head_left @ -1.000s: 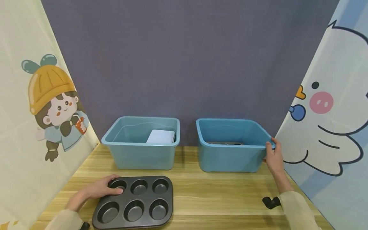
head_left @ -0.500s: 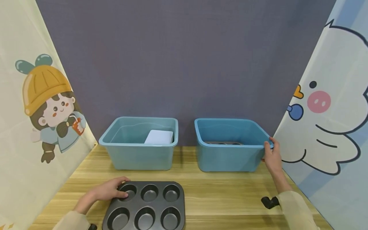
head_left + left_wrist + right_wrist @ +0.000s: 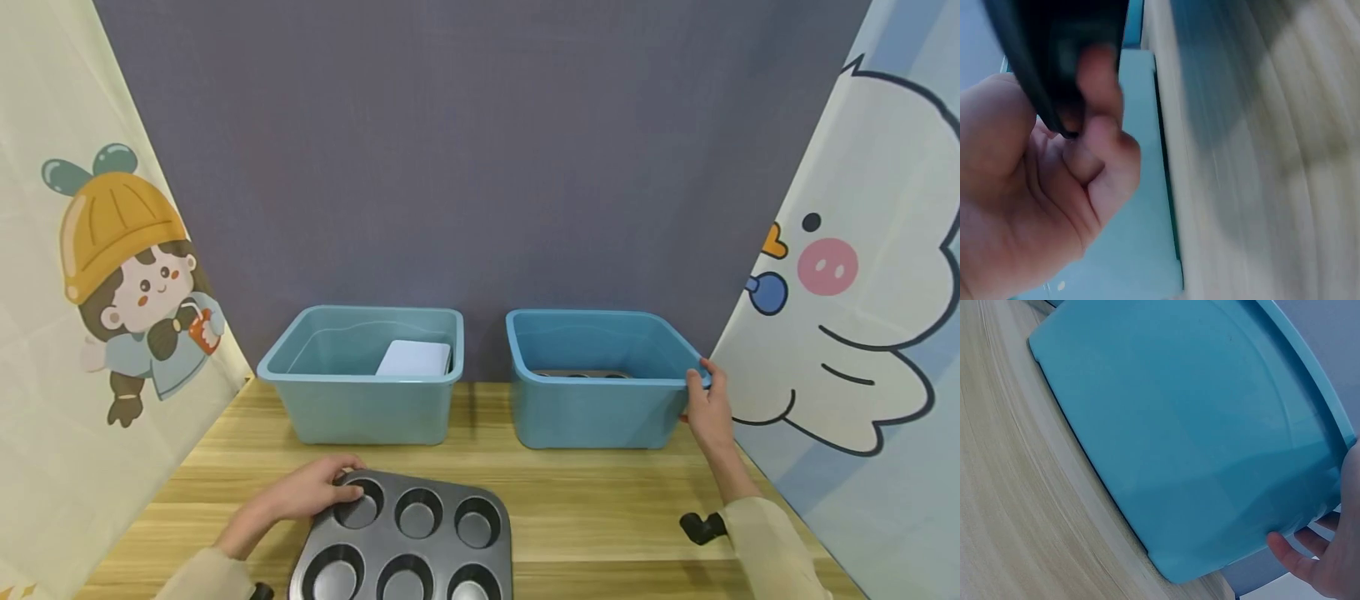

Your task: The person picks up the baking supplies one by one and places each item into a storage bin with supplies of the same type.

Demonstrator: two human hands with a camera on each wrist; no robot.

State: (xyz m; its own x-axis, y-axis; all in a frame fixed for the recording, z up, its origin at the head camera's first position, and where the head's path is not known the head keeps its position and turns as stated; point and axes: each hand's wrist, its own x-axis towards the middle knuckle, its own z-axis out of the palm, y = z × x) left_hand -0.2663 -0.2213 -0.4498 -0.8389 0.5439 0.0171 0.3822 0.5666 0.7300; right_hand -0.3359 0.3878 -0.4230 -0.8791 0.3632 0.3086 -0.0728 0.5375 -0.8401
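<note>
A dark grey muffin tin (image 3: 442, 567) is tilted above the table at the front, its near edge cut off by the head view. My left hand (image 3: 311, 492) grips its far left corner, thumb over one cup and fingers curled beneath, as the left wrist view shows from below. At the right, a blue plastic bin (image 3: 592, 417) stands on the table. My right hand (image 3: 711, 412) holds that bin's front right corner at the rim, thumb on the front and fingers along the side. Inside the bin, the top of a brownish-grey thing with round openings (image 3: 585, 373) just shows.
A paler blue-green bin (image 3: 367, 412) stands left of the blue one, a gap between them. In it lies a white flat-topped thing (image 3: 414, 358). Behind both bins hangs a grey cloth (image 3: 480, 167). Printed cloth walls flank the wooden table (image 3: 600, 508).
My left hand has moved the muffin tin to the right and raised it, so it now tilts up off the table. My right hand stays on the blue bin's corner.
</note>
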